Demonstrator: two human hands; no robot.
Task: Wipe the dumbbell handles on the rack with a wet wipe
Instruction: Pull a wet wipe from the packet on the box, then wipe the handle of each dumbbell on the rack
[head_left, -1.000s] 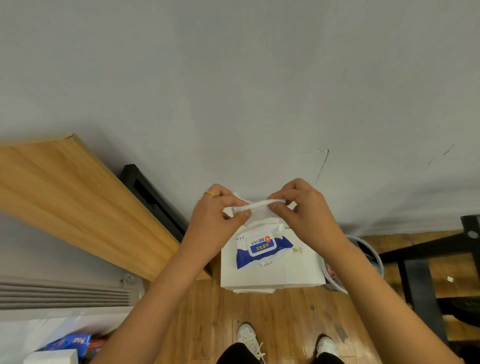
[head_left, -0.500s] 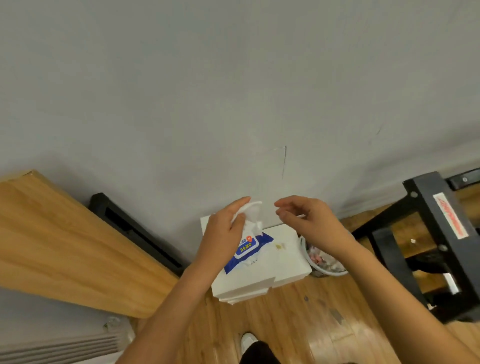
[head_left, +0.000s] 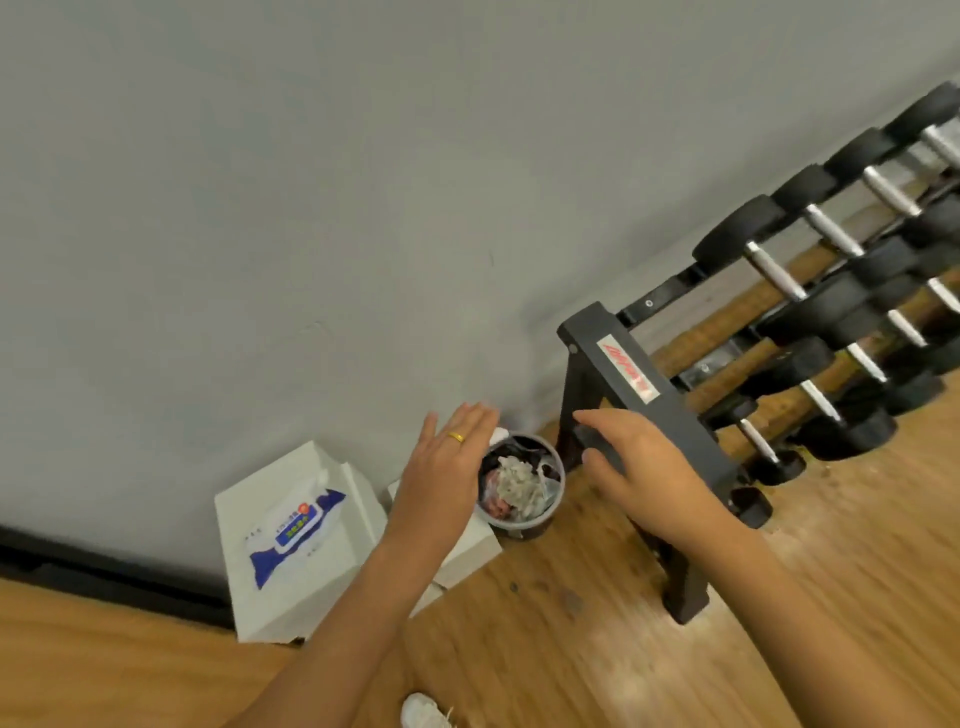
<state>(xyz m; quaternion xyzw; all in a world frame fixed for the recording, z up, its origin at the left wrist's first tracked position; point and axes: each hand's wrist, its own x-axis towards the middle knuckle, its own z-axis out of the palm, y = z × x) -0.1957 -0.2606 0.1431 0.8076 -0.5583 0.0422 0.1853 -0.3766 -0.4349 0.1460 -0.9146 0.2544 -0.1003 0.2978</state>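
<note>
Dumbbell rack (head_left: 675, 415) partly beyond right edge

Plain grey wall (head_left: 363, 182) rises beyond the left hand (head_left: 447, 467) and right hand (head_left: 639, 467); wooden floor (head_left: 571, 649) lies beneath them. A black skirting strip (head_left: 104, 571) runs along the wall's foot, well left of both.

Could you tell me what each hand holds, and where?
The right hand holds nothing. A white scrap shows beside the left hand's straight fingers; a hold cannot be told.
</note>
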